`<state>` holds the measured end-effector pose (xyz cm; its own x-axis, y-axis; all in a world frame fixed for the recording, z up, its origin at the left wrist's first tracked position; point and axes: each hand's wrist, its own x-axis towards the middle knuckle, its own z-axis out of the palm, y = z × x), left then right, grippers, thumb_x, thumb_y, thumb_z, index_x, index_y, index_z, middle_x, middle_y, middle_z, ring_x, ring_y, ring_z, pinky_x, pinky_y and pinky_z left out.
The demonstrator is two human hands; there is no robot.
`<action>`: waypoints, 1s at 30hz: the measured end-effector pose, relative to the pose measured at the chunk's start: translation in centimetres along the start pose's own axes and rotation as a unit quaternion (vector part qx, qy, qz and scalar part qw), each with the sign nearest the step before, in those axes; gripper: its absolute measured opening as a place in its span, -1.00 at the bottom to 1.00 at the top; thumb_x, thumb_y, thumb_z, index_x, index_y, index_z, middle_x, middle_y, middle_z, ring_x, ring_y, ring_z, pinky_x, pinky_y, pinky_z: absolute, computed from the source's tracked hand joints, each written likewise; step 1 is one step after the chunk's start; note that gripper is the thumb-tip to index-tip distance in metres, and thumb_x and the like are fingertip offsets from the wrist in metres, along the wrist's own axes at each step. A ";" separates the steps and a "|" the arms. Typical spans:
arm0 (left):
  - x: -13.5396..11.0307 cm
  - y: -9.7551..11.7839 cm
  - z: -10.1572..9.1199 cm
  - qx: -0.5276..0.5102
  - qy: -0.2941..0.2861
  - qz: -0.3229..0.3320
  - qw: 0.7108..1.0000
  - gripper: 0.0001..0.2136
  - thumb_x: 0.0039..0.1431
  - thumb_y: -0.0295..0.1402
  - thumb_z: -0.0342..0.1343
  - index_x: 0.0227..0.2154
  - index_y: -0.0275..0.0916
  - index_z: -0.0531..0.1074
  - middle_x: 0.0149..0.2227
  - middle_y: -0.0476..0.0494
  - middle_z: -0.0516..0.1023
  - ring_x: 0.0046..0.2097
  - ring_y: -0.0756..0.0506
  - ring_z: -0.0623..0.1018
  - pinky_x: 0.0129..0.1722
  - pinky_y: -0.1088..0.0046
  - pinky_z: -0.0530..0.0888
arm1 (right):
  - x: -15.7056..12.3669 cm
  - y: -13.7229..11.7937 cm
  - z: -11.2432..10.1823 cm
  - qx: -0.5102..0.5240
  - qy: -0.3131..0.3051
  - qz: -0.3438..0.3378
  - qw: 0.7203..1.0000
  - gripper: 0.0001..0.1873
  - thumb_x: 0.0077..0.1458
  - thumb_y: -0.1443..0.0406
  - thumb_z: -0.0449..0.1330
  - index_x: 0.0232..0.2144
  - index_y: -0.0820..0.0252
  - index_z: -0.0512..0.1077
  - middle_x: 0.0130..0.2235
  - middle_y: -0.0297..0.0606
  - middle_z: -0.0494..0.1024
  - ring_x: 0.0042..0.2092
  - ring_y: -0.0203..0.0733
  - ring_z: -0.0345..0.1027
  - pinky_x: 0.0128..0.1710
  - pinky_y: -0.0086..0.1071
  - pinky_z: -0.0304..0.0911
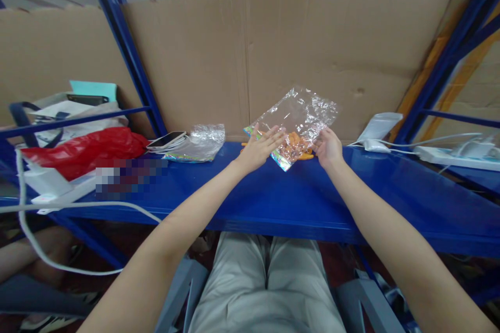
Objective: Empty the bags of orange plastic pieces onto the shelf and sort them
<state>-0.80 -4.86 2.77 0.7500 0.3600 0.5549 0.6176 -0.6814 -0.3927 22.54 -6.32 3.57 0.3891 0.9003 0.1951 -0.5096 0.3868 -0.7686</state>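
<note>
A clear crinkled plastic bag (300,114) with a shiny rainbow edge stands tilted on the blue shelf (297,197), with small orange pieces (294,144) inside its lower part. My left hand (262,144) lies against the bag's left side with fingers stretched out flat. My right hand (328,146) pinches the bag's right lower edge, fingers closed on the plastic.
A second crumpled clear bag (203,141) and a phone (167,140) lie to the left. A red bag (84,151), white chargers and a white cable (47,260) crowd the far left. A white adapter (377,132) and power strip (449,155) sit right. Cardboard (234,57) backs the shelf.
</note>
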 end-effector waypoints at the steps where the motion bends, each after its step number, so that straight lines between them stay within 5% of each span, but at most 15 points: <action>1: 0.0 -0.8 -0.6 0.016 0.003 -0.005 1.000 -0.30 0.18 -0.66 -0.21 0.38 -0.09 -0.01 0.40 -0.15 0.11 0.43 -0.09 0.01 0.37 -0.11 -0.29 | -0.1 0.0 0.0 -0.009 -0.017 -0.001 1.000 -0.86 0.09 0.38 0.14 -0.26 0.09 0.34 -0.30 -0.47 0.60 -0.58 -0.39 0.39 -0.62 -0.49 0.36; 7: -1.8 -6.3 -4.5 0.092 0.000 -0.067 0.994 -0.30 0.18 -0.62 -0.16 0.38 -0.08 -0.01 0.40 -0.17 0.08 0.44 -0.15 -0.03 0.35 -0.15 -0.32 | -0.3 0.3 -0.2 -0.054 -0.058 0.014 0.997 -0.77 -0.02 0.36 0.23 -0.25 0.11 0.36 -0.23 -0.38 0.60 -0.56 -0.35 0.43 -0.65 -0.48 0.35; 14: -8.4 -10.7 -6.3 0.119 -0.085 -0.206 0.968 -0.30 0.17 -0.65 -0.29 0.37 -0.11 0.04 0.39 -0.15 0.13 0.43 -0.15 0.02 0.35 -0.18 -0.29 | -0.2 0.5 -0.3 -0.073 -0.048 0.016 0.996 -0.81 -0.02 0.37 0.22 -0.29 0.13 0.37 -0.28 -0.39 0.60 -0.59 -0.37 0.40 -0.67 -0.49 0.32; 19: -12.1 -12.6 -5.0 0.134 -0.177 -0.258 0.940 -0.27 0.12 -0.64 -0.21 0.38 -0.10 0.02 0.38 -0.15 0.14 0.42 -0.18 0.05 0.35 -0.19 -0.21 | -0.6 0.5 0.0 -0.089 -0.034 0.020 0.995 -0.83 0.00 0.41 0.17 -0.29 0.15 0.39 -0.31 -0.38 0.60 -0.60 -0.37 0.38 -0.68 -0.48 0.32; 25: -13.3 -13.6 -2.6 0.125 -0.356 -0.302 0.875 -0.35 0.17 -0.64 -0.27 0.34 -0.22 0.13 0.39 -0.23 0.10 0.42 -0.18 0.06 0.35 -0.07 -0.02 | -0.6 0.4 -0.2 -0.090 -0.031 0.029 0.995 -0.83 -0.01 0.40 0.17 -0.29 0.14 0.39 -0.32 -0.40 0.61 -0.59 -0.38 0.37 -0.64 -0.48 0.35; 30: -13.0 -14.2 -1.6 0.119 -0.391 -0.299 0.862 -0.37 0.21 -0.63 -0.26 0.31 -0.10 0.21 0.37 -0.21 0.16 0.40 -0.20 0.13 0.32 -0.07 0.08 | -0.8 0.4 0.0 -0.092 -0.030 0.034 0.995 -0.85 0.01 0.40 0.16 -0.31 0.14 0.40 -0.35 -0.41 0.60 -0.60 -0.39 0.35 -0.65 -0.49 0.33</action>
<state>-19.65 -0.88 2.30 0.1532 0.9847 0.0830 0.9103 -0.1080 -0.3997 22.06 -6.87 3.08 0.3086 0.9356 0.1712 -0.3819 0.2867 -0.8786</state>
